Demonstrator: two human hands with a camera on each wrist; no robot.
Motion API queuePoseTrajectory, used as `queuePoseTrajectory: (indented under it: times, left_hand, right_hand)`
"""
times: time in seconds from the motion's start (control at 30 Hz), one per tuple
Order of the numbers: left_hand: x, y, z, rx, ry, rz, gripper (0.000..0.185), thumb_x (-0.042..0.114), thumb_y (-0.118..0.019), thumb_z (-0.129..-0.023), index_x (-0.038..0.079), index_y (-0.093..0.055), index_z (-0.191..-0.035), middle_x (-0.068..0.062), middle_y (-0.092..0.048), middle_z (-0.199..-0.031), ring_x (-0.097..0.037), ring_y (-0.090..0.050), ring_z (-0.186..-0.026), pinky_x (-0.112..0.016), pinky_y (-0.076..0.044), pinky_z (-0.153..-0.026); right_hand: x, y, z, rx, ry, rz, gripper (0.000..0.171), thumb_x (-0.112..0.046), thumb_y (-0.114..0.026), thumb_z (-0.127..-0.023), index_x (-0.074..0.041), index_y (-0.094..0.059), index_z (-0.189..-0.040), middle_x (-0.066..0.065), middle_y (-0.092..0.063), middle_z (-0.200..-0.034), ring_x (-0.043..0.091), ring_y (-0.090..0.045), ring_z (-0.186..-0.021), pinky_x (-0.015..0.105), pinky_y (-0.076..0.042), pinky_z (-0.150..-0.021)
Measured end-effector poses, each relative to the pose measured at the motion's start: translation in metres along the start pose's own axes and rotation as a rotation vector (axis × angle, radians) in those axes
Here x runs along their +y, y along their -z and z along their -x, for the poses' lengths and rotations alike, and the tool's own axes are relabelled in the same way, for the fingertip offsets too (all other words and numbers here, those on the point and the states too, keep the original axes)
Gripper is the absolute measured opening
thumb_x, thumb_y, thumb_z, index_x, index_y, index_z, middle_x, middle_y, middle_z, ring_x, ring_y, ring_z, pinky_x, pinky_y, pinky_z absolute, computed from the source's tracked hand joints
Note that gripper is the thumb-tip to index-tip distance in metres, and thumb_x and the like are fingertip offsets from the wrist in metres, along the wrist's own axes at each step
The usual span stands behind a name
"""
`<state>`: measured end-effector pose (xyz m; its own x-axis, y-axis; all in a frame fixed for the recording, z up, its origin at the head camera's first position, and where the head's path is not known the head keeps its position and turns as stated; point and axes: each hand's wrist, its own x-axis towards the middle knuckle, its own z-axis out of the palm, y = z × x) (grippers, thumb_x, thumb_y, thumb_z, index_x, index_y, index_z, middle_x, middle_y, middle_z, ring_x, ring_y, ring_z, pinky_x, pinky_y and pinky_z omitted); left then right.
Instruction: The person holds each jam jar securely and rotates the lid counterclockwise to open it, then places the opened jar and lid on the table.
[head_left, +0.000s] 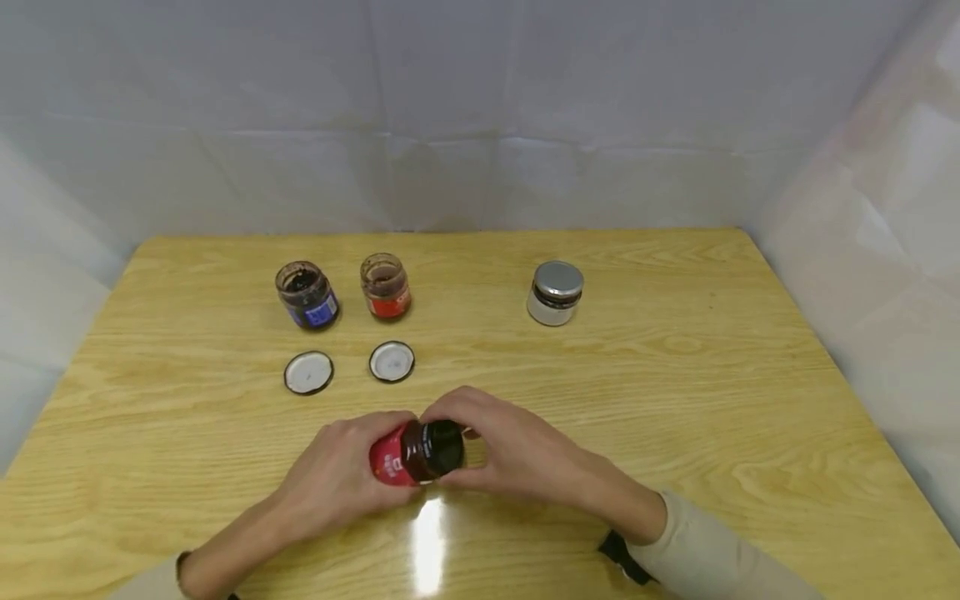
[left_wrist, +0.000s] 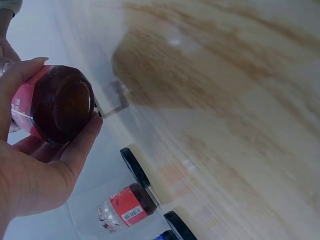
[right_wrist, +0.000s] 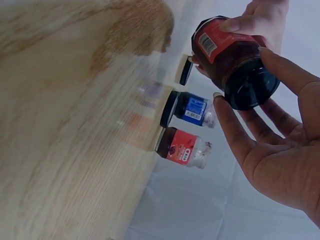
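A dark glass jar with a red label (head_left: pixel 391 457) is tilted over the front of the table, its black lid (head_left: pixel 444 447) toward the right. My left hand (head_left: pixel 341 467) grips the jar's body; the left wrist view shows its dark faceted base (left_wrist: pixel 65 105) between thumb and fingers. On the other side, my right hand (head_left: pixel 517 446) holds the lid, thumb and fingertips at its rim. From the right wrist, the lid (right_wrist: pixel 251 84) appears still on the jar, with a gap between it and the palm.
Behind stand two lidless jars, one blue-labelled (head_left: pixel 309 298), one red-labelled (head_left: pixel 387 288), both with dark residue. Two lids, a left one (head_left: pixel 308 372) and a right one (head_left: pixel 392 362), lie inside-up before them. A silver-lidded jar (head_left: pixel 555 293) stands farther right. White sheeting (head_left: pixel 450 117) hangs behind the table.
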<state>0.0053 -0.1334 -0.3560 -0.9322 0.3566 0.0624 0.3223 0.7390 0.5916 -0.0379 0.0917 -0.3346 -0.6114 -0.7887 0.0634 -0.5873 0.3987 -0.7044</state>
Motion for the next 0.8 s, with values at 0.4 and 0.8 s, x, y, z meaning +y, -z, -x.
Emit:
queuePoseTrajectory:
  times: [0.4,0.8]
  left_hand:
    - [0.0,-0.001,0.002,-0.01,0.025,0.019,0.054,0.033,-0.086,-0.063,0.017,-0.064,-0.11,0.006,-0.065,-0.094,-0.005,-0.058,-0.074,-0.021,-0.048,-0.061]
    - [-0.002,0.001,0.005,0.0,0.051,0.017,0.055,0.033,-0.086,-0.063,0.017,-0.064,-0.111,0.006,-0.066,-0.097,-0.006,-0.058,-0.077,-0.023,-0.049,-0.063]
  right_hand:
    - [0.0,0.002,-0.001,0.003,0.049,0.024,0.053,-0.026,-0.08,-0.078,-0.019,-0.057,-0.125,-0.01,-0.055,-0.124,0.001,-0.046,-0.117,0.022,-0.036,-0.1]
    - [0.002,0.011,0.001,0.001,0.1,0.002,0.052,-0.019,-0.081,-0.078,-0.021,-0.058,-0.125,-0.011,-0.053,-0.126,0.001,-0.046,-0.118,0.024,-0.038,-0.1]
